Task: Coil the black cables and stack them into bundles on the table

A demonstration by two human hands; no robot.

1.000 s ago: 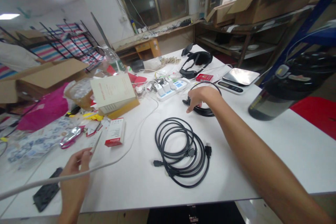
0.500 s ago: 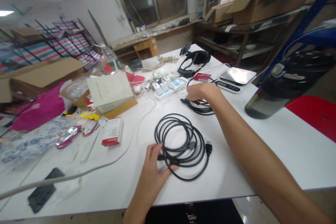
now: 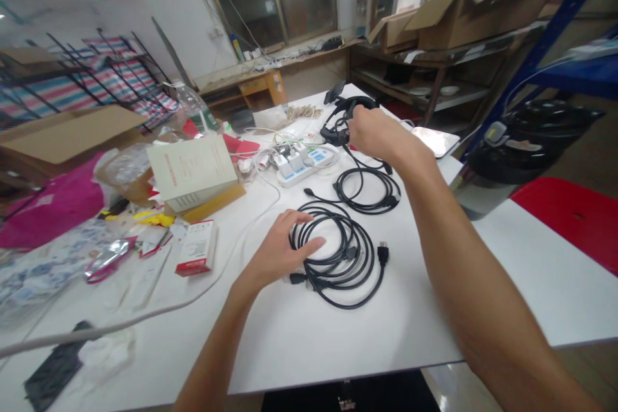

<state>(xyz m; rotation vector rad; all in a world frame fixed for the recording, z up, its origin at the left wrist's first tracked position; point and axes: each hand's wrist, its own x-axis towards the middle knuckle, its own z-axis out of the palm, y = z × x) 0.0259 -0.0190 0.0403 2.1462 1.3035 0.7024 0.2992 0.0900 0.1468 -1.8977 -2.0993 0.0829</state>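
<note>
A coiled black cable (image 3: 369, 251) with a display-type plug on its end lies on the white table in front of me. My left hand (image 3: 282, 246) is at the coil's left edge, thumb and fingers apart, touching or just over the loops. Farther back rests a second coil of black cable (image 3: 340, 198), its small plug pointing left. Above that coil, my right hand (image 3: 371, 132) is closed on a raised length of black cable, which hangs down toward the loops. The fingertips are hidden behind the hand. Just behind it sits a black headset (image 3: 333, 135).
A white power strip (image 3: 309, 167) with adapters stands left of the back coil. A red-and-white box (image 3: 197, 248) and a thick book (image 3: 193, 170) lie to the left, near clutter. At right are a kitchen scale (image 3: 437, 140) and a dark jug (image 3: 512, 148). A grey cord crosses the table's left side.
My right hand has risen and moved back, lifting cable from the back coil. My left hand has shifted up the front coil's edge, its fingers off the connector there. The view has moved slightly.
</note>
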